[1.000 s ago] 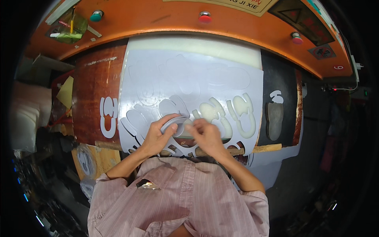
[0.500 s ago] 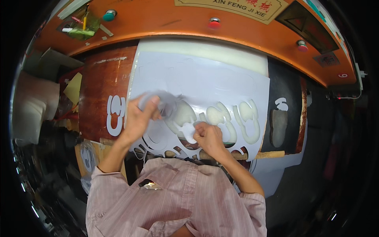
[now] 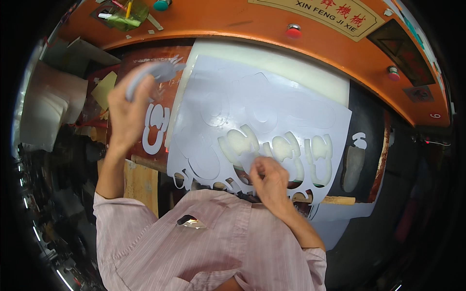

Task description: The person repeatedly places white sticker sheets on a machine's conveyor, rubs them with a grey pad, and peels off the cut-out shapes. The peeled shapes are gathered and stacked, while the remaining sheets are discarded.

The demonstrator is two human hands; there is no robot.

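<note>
Raised over the brown board at the left, my left hand (image 3: 125, 109) grips curved whitish cut-out pieces (image 3: 154, 73), smeared by motion. My right hand (image 3: 273, 184) is closed in a pinch above the lower middle of a large white sheet (image 3: 218, 80). At its fingertips is a small white tongue-shaped piece (image 3: 246, 159), partly hidden by the fingers. Around it the sheet has several sole-shaped openings showing the pale board beneath. Other outlines are cut in the sheet with their pieces still lying in place.
White cut-outs (image 3: 154, 133) lie on the brown board (image 3: 133, 60) at the left. On the dark board at the right are a grey sole-shaped template (image 3: 353, 169) and a small white cut-out (image 3: 359, 140). An orange machine beam (image 3: 218, 24) with red buttons spans the far side.
My left hand has carried the curved pieces from over the sheet up and left, above the brown board. My right hand remains pinched near the openings. The whole view has shifted.
</note>
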